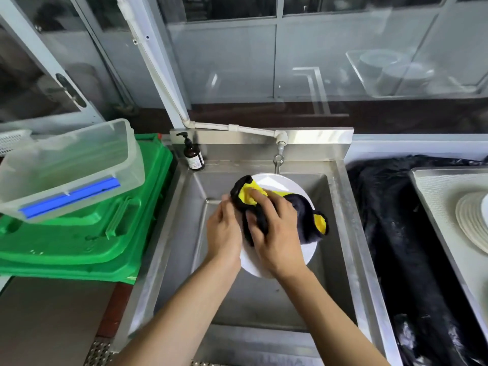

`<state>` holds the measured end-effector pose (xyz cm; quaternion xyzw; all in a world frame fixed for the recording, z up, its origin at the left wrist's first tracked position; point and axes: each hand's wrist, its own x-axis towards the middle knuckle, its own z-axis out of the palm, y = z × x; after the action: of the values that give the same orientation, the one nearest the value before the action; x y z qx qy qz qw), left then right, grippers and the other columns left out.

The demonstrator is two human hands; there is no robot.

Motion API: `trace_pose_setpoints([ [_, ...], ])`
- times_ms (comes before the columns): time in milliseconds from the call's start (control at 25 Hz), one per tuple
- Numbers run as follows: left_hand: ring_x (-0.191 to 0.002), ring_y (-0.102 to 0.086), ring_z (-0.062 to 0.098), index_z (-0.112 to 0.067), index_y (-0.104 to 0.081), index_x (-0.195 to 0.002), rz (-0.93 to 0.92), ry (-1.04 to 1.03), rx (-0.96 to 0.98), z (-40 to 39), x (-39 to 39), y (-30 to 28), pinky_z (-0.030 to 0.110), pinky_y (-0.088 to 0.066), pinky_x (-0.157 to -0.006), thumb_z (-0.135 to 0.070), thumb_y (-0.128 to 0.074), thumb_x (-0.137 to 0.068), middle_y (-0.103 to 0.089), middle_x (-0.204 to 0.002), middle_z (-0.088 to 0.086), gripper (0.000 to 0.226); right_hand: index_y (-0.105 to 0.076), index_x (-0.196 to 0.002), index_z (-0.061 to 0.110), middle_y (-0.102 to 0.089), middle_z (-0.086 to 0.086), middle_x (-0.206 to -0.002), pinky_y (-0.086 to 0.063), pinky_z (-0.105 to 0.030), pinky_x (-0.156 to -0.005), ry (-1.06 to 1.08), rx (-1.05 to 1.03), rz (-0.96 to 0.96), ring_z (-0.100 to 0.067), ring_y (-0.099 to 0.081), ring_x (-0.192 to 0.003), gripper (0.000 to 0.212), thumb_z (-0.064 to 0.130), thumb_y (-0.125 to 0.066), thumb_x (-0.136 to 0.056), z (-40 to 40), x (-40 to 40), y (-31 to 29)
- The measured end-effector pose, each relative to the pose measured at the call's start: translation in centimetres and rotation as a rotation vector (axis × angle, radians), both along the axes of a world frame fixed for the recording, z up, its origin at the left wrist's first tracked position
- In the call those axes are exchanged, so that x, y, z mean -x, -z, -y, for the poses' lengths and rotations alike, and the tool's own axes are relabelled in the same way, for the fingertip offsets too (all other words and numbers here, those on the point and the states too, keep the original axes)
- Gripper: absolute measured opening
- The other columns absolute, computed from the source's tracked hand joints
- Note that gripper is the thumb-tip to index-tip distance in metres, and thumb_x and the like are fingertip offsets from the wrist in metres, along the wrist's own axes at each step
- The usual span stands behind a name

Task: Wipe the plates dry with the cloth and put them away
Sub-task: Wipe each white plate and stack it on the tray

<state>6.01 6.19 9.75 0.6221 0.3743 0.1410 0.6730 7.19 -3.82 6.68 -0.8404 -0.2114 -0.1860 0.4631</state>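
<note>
Over the steel sink [343,233] I hold a white plate [274,182]. My left hand [224,233] grips its left rim. My right hand [277,233] presses a yellow and black cloth [307,220] flat against the plate's face, fingers spread over the cloth. The cloth covers much of the plate's middle. A stack of pale plates [472,220] lies on a steel tray [443,186] at the far right edge of the view.
A brown pump bottle [194,157] stands at the sink's back left corner, beside the tap [278,157]. Left of the sink are stacked green crates [111,233] with a clear plastic bin [71,165] on top. Black sheeting [396,233] covers the counter on the right.
</note>
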Motion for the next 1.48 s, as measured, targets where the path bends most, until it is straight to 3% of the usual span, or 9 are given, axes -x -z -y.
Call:
trace_pose_setpoints([
  [120, -0.068, -0.058, -0.005, -0.024, -0.063, -0.086, -0.027, -0.02, -0.082, 0.5, 0.7, 0.0, 0.02, -0.042, -0.064, -0.05, -0.046, -0.103, -0.063, -0.074, -0.017, 0.035, -0.057, -0.139, 0.028, -0.058, 0.003, -0.136, -0.035, -0.038, -0.11, 0.235, -0.164, -0.217, -0.021, -0.048, -0.126, 0.04, 0.027, -0.057, -0.1, -0.3, -2.2, -1.0],
  [280, -0.096, -0.072, 0.022, -0.018, -0.072, -0.093, 0.016, -0.063, 0.057, -1.0, -0.4, -0.9, 0.035, -0.056, -0.088, -0.034, -0.052, -0.104, -0.075, -0.086, -0.005, 0.028, -0.054, -0.137, 0.034, -0.057, -0.001, -0.127, -0.039, -0.044, -0.095, -0.02, 0.086, -0.09, -0.028, -0.05, -0.109, 0.043, 0.04, -0.049, -0.095, -2.9, 1.2, -0.8],
  [360, -0.097, -0.072, 0.019, -0.025, -0.076, -0.096, 0.004, -0.049, 0.081, -1.5, -0.3, -1.0, 0.042, -0.056, -0.095, -0.037, -0.054, -0.102, -0.077, -0.093, -0.004, 0.026, -0.057, -0.135, 0.032, -0.059, -0.002, -0.123, -0.038, -0.043, -0.093, -0.041, 0.094, -0.075, -0.028, -0.051, -0.106, 0.04, 0.04, -0.049, -0.096, -2.4, 0.5, -0.8],
  [480, -0.071, -0.06, -0.013, -0.045, -0.07, -0.07, -0.04, -0.068, 0.049, -1.0, -0.1, -1.0, 0.03, -0.049, -0.075, -0.047, -0.052, -0.102, -0.067, -0.067, -0.029, 0.038, -0.06, -0.134, 0.03, -0.061, -0.001, -0.121, -0.037, -0.04, -0.097, 0.157, -0.012, -0.234, -0.028, -0.05, -0.11, 0.035, 0.034, -0.054, -0.099, -1.9, -1.7, -1.7],
  [680, -0.069, -0.072, 0.015, -0.021, -0.07, -0.082, 0.005, -0.069, 0.212, -2.4, -1.3, -2.1, 0.029, -0.058, -0.069, -0.042, -0.049, -0.105, -0.074, -0.069, -0.005, 0.037, -0.057, -0.135, 0.033, -0.056, 0.0, -0.122, -0.043, -0.047, -0.091, -0.095, 0.118, -0.089, -0.025, -0.051, -0.106, 0.042, 0.041, -0.053, -0.094, -2.9, 2.0, -1.2],
  [880, -0.064, -0.06, -0.011, -0.041, -0.061, -0.072, -0.026, -0.036, 0.085, -2.4, -0.3, -1.9, 0.021, -0.047, -0.065, -0.052, -0.046, -0.103, -0.065, -0.064, -0.028, 0.037, -0.062, -0.133, 0.033, -0.061, 0.0, -0.124, -0.037, -0.042, -0.101, 0.252, 0.032, -0.256, -0.027, -0.053, -0.115, 0.034, 0.034, -0.059, -0.1, -0.6, -1.1, -0.6],
  [1120, -0.097, -0.07, 0.022, -0.024, -0.068, -0.106, 0.019, -0.022, 0.089, -2.7, -1.3, -2.4, 0.038, -0.057, -0.093, -0.047, -0.045, -0.105, -0.074, -0.101, -0.001, 0.033, -0.055, -0.138, 0.037, -0.056, 0.004, -0.126, -0.039, -0.041, -0.099, -0.055, 0.091, -0.11, -0.02, -0.05, -0.114, 0.041, 0.044, -0.053, -0.098, -2.1, 3.1, 0.4],
  [1240, -0.107, -0.067, 0.02, -0.028, -0.064, -0.122, -0.009, -0.03, 0.106, -2.6, -0.8, -1.8, 0.042, -0.052, -0.103, -0.051, -0.044, -0.104, -0.07, -0.117, -0.002, 0.035, -0.061, -0.136, 0.03, -0.06, 0.0, -0.123, -0.041, -0.045, -0.103, 0.165, -0.011, -0.237, -0.025, -0.053, -0.116, 0.037, 0.032, -0.061, -0.099, -1.0, 1.2, 0.2],
  [1480, -0.079, -0.07, 0.013, -0.022, -0.068, -0.105, -0.032, -0.035, 0.104, -2.6, -1.3, -2.7, 0.022, -0.057, -0.07, -0.049, -0.044, -0.105, -0.072, -0.088, -0.006, 0.036, -0.053, -0.138, 0.038, -0.054, 0.006, -0.125, -0.04, -0.039, -0.097, -0.031, 0.102, -0.12, -0.019, -0.049, -0.111, 0.042, 0.044, -0.054, -0.096, -2.5, 4.0, -0.2],
])
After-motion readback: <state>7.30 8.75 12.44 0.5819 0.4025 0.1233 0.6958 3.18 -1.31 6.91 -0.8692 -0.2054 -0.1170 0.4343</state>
